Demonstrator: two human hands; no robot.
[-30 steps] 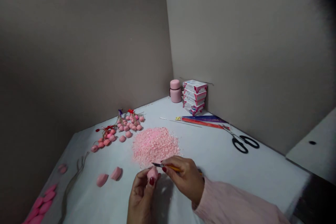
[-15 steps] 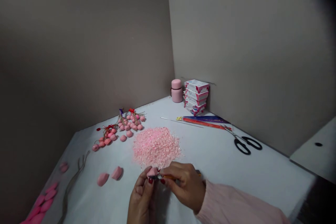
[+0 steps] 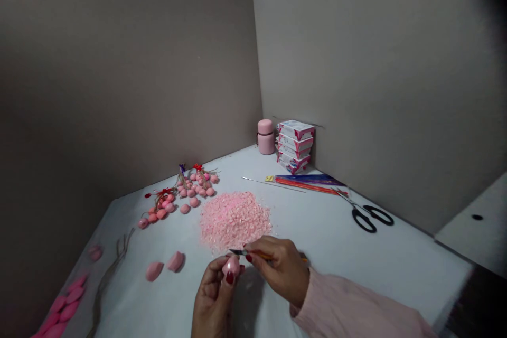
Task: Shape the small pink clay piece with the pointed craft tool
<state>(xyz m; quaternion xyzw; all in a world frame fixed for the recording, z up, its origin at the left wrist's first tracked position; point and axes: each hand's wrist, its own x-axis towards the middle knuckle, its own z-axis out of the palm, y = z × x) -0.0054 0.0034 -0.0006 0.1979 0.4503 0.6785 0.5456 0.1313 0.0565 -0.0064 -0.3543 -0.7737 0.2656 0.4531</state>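
Two hands work a pink bead at the lower centre of the frame.

We see the left hand (image 3: 214, 296) pinching a pink bead (image 3: 231, 265) between thumb and fingers, grip closed on it and raised off the bench (image 3: 356, 264), seemingly so its face meets the tool. The right hand (image 3: 279, 269) has its grip closed on a thin tool (image 3: 253, 253) with an orange handle, held like a pen, dark tip just above the bead. Just beyond the hands lies a pile of pink flakes (image 3: 235, 219). Two loose pink pieces (image 3: 164, 266) lie to the left, finished clusters (image 3: 178, 195) further back, scissors (image 3: 370, 216) at right, well apart.
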